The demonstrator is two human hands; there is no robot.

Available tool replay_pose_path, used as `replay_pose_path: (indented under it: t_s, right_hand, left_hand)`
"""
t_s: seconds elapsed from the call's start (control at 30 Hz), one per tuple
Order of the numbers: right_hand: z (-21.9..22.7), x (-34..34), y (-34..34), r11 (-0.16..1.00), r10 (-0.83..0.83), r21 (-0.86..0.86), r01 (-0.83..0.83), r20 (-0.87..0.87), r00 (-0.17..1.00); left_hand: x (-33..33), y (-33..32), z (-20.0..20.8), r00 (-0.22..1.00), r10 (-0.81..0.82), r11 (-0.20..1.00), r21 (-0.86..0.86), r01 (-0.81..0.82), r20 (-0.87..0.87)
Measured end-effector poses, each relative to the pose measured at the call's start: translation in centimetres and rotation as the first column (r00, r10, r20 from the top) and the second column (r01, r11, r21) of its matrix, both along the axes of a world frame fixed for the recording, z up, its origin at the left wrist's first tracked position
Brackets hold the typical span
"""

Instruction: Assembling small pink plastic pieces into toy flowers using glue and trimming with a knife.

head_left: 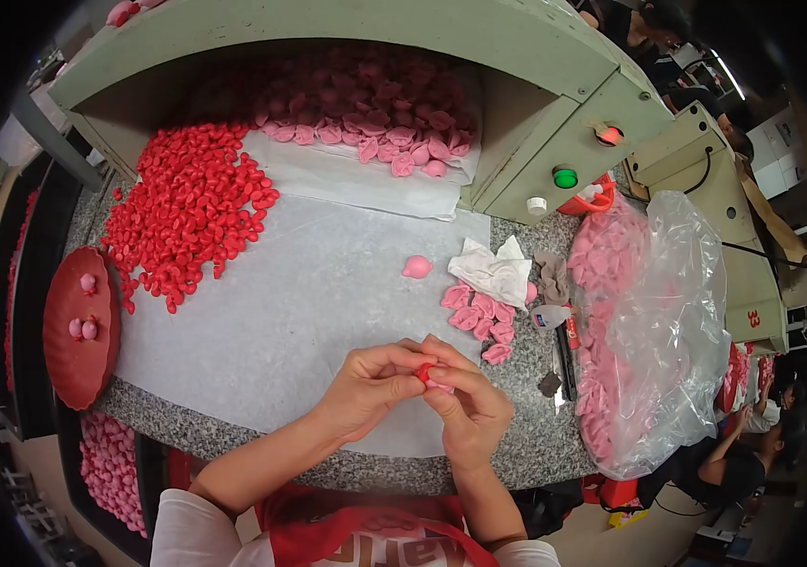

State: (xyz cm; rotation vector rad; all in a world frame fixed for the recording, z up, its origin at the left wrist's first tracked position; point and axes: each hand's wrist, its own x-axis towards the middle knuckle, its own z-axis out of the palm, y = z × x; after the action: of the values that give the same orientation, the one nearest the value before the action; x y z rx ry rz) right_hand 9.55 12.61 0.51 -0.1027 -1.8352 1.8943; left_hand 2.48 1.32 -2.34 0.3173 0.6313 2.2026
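Note:
Both my hands meet over the front of the white sheet [261, 312], fingers closed in a pinch. Between the fingertips of my left hand [373, 386] is a small red molded piece [424, 371]. My right hand [469, 402] pinches a small pink piece [438, 386] against it; the fingers cover most of it. Just beyond my hands lie several pink shell-like pieces [484, 317], partly under a crumpled white cloth [490, 269]. A rounded pink piece [416, 266] sits alone on the sheet.
A heap of red pieces [190, 203] is at the left, beside a red scalloped tray [68, 350]. Pink pieces [403, 118] fill the green machine's opening [536, 132]. At the right are a plastic bag [673, 312] and a pen [564, 364]. Other people [744, 454] are beyond.

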Motion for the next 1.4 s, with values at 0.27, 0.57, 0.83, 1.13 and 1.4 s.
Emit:
replay_pose_path:
  t_s: [0.27,0.57,0.83,1.13,1.4]
  right_hand:
    - [-1.2,-0.2,0.2,0.926,0.075,-0.369,-0.080,-0.028,0.997]
    - [-0.9,-0.3,0.0,0.895,0.074,-0.439,-0.083,-0.038,0.997]
    - [-1.1,0.0,-0.2,0.976,0.008,-0.216,-0.023,-0.070,0.997]
    - [-1.4,0.3,-0.1,0.988,0.002,-0.155,-0.019,-0.110,0.994]
    - [-0.8,0.1,0.4,0.962,0.021,-0.273,-0.014,0.022,1.000]
  left_hand:
    - [0.0,0.1,1.9,0.973,0.074,0.978,-0.176,-0.113,-0.218]
    - [0.1,-0.1,1.1,0.980,0.067,0.981,-0.166,-0.099,-0.186]
    - [-0.1,0.0,0.7,0.987,0.023,0.989,-0.139,-0.045,-0.157]
    - [0.3,0.0,0.3,0.990,0.024,0.989,-0.141,-0.044,-0.136]
    - [0.4,0.3,0.4,0.996,0.001,0.985,-0.173,-0.016,-0.087]
